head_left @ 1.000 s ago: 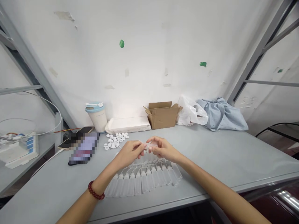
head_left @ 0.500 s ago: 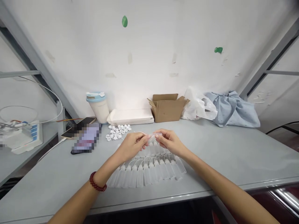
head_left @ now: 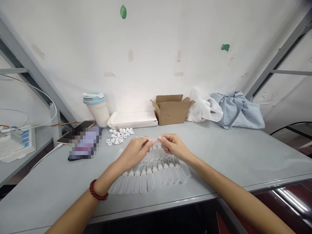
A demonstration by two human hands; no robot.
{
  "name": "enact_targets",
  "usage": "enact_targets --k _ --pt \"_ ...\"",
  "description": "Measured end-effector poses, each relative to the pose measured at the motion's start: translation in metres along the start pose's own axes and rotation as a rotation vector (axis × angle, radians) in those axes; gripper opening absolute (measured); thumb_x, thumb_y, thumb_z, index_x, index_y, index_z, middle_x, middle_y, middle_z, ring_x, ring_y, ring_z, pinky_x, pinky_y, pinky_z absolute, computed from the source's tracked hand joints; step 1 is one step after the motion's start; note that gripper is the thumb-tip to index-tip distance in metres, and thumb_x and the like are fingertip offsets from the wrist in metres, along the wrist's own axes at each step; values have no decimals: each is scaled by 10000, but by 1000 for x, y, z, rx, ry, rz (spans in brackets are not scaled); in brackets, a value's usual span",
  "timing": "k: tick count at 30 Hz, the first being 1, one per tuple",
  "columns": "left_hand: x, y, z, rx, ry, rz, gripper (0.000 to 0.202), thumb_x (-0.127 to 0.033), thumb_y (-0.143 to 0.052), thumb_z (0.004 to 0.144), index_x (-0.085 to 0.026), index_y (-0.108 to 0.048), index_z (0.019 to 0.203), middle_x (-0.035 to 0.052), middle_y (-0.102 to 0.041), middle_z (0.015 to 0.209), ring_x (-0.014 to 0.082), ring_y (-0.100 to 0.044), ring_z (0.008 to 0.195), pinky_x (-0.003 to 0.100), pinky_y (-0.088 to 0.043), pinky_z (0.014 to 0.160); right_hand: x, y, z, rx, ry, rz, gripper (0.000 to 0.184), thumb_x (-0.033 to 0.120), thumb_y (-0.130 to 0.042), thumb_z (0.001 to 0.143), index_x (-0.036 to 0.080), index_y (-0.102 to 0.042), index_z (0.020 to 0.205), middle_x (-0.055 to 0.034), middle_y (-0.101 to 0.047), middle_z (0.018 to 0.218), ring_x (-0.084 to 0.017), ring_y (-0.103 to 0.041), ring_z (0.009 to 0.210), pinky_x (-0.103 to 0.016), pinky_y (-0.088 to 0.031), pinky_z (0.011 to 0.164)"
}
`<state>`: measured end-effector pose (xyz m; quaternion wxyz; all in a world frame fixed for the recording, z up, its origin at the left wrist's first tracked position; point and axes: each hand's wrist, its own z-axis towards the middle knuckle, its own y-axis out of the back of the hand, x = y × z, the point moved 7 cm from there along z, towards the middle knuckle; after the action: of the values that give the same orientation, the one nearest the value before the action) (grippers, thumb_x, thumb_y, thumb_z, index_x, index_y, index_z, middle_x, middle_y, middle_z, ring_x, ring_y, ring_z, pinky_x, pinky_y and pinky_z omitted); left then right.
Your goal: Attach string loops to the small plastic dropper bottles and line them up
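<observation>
Open room over right tabletop point(head_left: 241, 156), cloth point(head_left: 239, 112) behind, containers point(head_left: 150, 180) left

Mid-frame, I see the left-hand grip point(head_left: 141, 148) and the right-hand grip point(head_left: 170, 144) pinching a small clear piece point(head_left: 156, 140) between them; translucent bottles point(head_left: 149, 179) line the tabletop point(head_left: 231, 152) at lower centre, with small white caps point(head_left: 120, 136) scattered left of centre.

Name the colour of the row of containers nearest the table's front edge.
The containers are translucent white, seen best in the head view.

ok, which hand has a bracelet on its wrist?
The left hand: a dark-red beaded bracelet circles its wrist. The right hand has a bare wrist.
</observation>
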<state>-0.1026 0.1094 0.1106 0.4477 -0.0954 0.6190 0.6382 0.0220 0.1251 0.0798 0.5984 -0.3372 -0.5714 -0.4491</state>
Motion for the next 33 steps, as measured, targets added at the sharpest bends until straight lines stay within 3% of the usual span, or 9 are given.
enact_targets --k 2,5,7,10,13,16,19,25,33 --pt "6 -1 -1 34 81 -100 367 -404 -419 871 -173 -486 594 -16 -525 577 122 -499 514 236 -370 526 3 -1 -1 -9 53 -104 371 508 -516 814 158 -562 701 41 -441 499 -69 -352 418 -215 -272 413" --pt "14 -3 -1 64 186 -238 405 -472 -437 849 -169 -485 585 -21 -505 530 120 -500 491 232 -377 504 16 0 -4 -73 229 -333 294 432 -532 831 163 -640 878 -41 -617 733 -125 -515 620 -233 -376 522" --pt "18 -6 -2 97 242 -332 441 -514 -420 845 -165 -489 584 -25 -491 512 112 -482 466 233 -375 491 24 -1 -7 -115 344 -448 280 402 -525 844 168 -649 935 -58 -631 790 -143 -533 688 -240 -396 560" --pt "20 -10 -2 135 257 -394 445 -531 -403 846 -160 -514 627 -39 -460 503 107 -455 449 236 -371 483 29 -4 -11 -140 444 -533 298 395 -485 871 156 -644 953 -51 -608 719 -131 -501 628 -242 -395 560" --pt "13 -6 0 51 137 -210 405 -478 -401 864 -164 -524 640 -42 -444 480 115 -442 463 243 -354 508 27 -4 -11 -118 409 -495 327 406 -447 887 144 -642 869 -37 -583 692 -110 -456 590 -231 -371 544" --pt "-4 -1 -2 -79 -60 70 385 -388 -395 884 -175 -450 568 -24 -455 516 119 -420 501 254 -309 532 12 -2 -4 -39 183 -244 371 469 -461 860 145 -595 735 27 -441 546 -74 -340 469 -210 -301 439" --pt "-12 -2 -6 -105 -104 172 383 -363 -387 893 -181 -410 557 -22 -451 533 119 -400 502 256 -282 520 -1 -3 -1 48 6 20 400 522 -490 819 157 -533 659 77 -281 477 -55 -235 397 -199 -247 368" --pt "-1 0 -7 0 51 -92 468 -429 -328 917 -166 -505 572 -13 -537 537 116 -520 520 230 -381 555 18 -2 -5 -22 198 -166 286 393 -555 812 149 -645 931 -20 -586 710 -76 -431 500 -225 -383 489" --pt "1 -3 -5 104 138 -335 518 -507 -359 879 -142 -535 558 19 -589 643 107 -548 497 227 -428 531 30 -3 -13 -110 417 -401 273 362 -479 871 164 -631 981 -51 -618 783 -114 -530 602 -237 -417 556"
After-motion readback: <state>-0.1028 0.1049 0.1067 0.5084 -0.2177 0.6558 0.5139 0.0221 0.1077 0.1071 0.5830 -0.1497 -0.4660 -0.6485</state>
